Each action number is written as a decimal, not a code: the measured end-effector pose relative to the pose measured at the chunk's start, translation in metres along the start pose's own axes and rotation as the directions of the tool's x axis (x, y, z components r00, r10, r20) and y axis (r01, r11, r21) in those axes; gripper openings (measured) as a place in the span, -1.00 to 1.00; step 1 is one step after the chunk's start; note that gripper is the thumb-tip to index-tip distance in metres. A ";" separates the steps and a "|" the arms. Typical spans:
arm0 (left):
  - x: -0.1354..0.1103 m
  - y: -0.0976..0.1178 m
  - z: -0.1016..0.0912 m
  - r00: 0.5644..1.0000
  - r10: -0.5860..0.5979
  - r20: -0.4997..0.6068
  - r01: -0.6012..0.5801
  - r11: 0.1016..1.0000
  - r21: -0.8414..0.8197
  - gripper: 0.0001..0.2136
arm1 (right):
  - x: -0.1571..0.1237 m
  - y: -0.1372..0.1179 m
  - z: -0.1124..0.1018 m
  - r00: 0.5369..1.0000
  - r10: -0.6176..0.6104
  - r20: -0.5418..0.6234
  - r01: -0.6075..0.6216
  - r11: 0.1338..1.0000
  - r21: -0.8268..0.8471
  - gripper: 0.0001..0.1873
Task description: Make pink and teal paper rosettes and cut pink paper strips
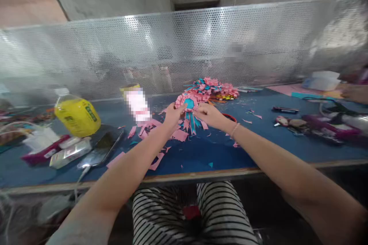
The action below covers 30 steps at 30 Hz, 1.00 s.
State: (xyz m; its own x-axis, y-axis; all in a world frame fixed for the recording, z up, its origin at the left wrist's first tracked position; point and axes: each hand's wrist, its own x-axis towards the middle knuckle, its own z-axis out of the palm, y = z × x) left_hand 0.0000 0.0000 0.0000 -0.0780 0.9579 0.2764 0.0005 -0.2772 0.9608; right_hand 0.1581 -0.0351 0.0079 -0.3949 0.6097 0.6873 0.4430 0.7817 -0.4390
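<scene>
Between my two hands is a pink paper rosette (189, 103) with a blue centre and blue and pink tails hanging down. My left hand (174, 114) pinches its left edge, the thumb lying near the blue centre. At the right edge, my right hand (210, 115) is closed with its fingertips on the pink rim. Just behind lies a heap of pink and blue rosettes (211, 86). Pink paper scraps (179, 135) are strewn under and to the left of the rosette.
Left on the blue table (218, 153) stand a yellow-filled bottle (77, 114) and a cabled phone (102, 147). Keys (290, 121), a dark pen-like object (285, 110) and a purple box (330, 128) lie right. A perforated metal screen (195, 42) rises behind. Another person's hand (355, 92) shows far right.
</scene>
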 end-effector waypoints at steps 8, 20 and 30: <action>-0.002 0.004 0.004 0.998 -0.054 0.039 0.059 0.990 -0.131 -0.68 | 0.000 -0.003 -0.009 0.967 0.204 -0.156 -0.101 0.861 0.499 -0.60; 0.002 0.003 -0.005 0.969 -0.213 0.125 0.223 0.972 -0.074 -0.68 | 0.001 0.019 -0.030 0.854 0.517 0.054 -0.385 0.560 0.734 -0.63; 0.020 -0.002 -0.033 0.981 0.014 0.191 -0.160 0.604 0.780 -0.65 | -0.016 0.070 -0.078 0.735 0.657 0.167 -0.641 0.754 -0.146 -0.48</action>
State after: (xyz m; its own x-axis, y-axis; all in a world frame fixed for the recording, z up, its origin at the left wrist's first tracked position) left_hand -0.0341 0.0174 0.0030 0.1141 0.9507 0.2885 0.7910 -0.2626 0.5527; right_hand 0.2578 -0.0001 0.0111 -0.1333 0.9838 0.1199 0.7048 0.1791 -0.6864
